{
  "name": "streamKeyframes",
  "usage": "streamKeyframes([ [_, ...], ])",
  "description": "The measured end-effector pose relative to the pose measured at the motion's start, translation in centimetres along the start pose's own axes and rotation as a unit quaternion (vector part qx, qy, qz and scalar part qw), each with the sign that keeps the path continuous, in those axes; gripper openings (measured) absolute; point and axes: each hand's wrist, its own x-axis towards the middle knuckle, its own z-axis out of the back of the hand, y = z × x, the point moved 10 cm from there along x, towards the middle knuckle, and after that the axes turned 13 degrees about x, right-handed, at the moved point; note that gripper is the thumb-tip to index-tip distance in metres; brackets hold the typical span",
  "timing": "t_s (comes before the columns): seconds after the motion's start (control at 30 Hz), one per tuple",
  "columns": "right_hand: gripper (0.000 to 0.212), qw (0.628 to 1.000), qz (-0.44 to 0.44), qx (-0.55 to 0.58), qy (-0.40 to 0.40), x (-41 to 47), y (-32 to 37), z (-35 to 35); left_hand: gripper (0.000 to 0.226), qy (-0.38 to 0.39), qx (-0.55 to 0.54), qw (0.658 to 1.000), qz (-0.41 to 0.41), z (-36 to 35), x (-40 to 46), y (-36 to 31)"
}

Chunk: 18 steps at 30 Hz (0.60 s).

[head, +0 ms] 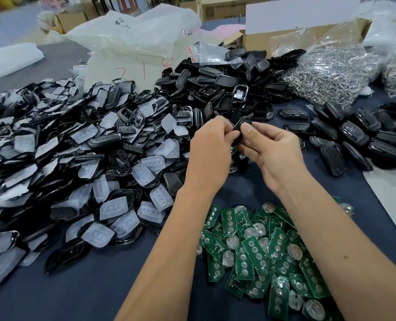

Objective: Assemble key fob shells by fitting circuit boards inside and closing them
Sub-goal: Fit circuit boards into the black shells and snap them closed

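Note:
Both my hands hold one black key fob shell (240, 126) above the dark blue table. My left hand (212, 147) grips its left side and my right hand (271, 147) pinches its right side with thumb and fingers. Most of the shell is hidden between my fingers. A pile of green circuit boards (257, 249) with round battery clips lies near me under my forearms. A large heap of black shell halves with translucent button pads (81, 163) fills the left. More black shell halves (224, 84) are heaped behind my hands.
Closed black fobs (363, 135) lie grouped at the right. Bags of metal key rings (331, 72) sit at the back right beside a cardboard box (292, 35). White plastic bags (136, 35) lie at the back. A white sheet (394, 191) covers the table's right edge.

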Motion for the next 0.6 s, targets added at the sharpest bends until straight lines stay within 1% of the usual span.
streamKeyframes([
  [0.07,0.035,1.0,0.004,-0.01,-0.018,0.0,-0.1,0.4,0.01,0.0,0.05,0.998,-0.038,-0.4,-0.1,-1.0],
  [0.17,0.039,0.999,0.007,0.002,-0.043,-0.1,0.1,0.9,0.008,-0.002,0.073,0.994,-0.085,-0.5,-0.4,-2.4],
  [0.23,0.034,0.999,0.001,0.017,-0.044,-0.1,0.2,0.9,0.006,0.0,0.072,0.991,-0.112,-0.5,-0.6,-3.0],
  [0.27,0.028,0.999,-0.004,0.025,-0.044,-0.1,0.2,0.9,0.005,0.003,0.059,0.992,-0.114,-0.4,-0.6,-2.9],
  [0.33,0.01,0.998,-0.004,0.045,-0.046,0.0,0.5,1.1,0.009,-0.001,0.027,0.996,-0.086,0.0,-0.5,-1.9],
  [0.37,0.006,0.997,0.0,0.056,-0.049,0.1,0.8,1.3,0.014,-0.011,0.038,0.997,-0.064,0.2,-0.4,-1.1],
  [0.43,0.008,0.996,-0.001,0.079,-0.045,0.4,1.0,1.6,0.022,-0.009,0.117,0.993,-0.018,0.3,-0.4,0.6],
  [0.5,0.01,0.996,-0.015,0.087,-0.025,0.6,0.8,1.5,0.028,0.028,0.173,0.984,0.025,-0.5,-0.5,2.2],
  [0.6,0.012,0.996,-0.025,0.082,0.006,0.7,0.6,1.3,0.03,0.058,0.168,0.983,0.049,-1.3,-0.7,2.9],
])
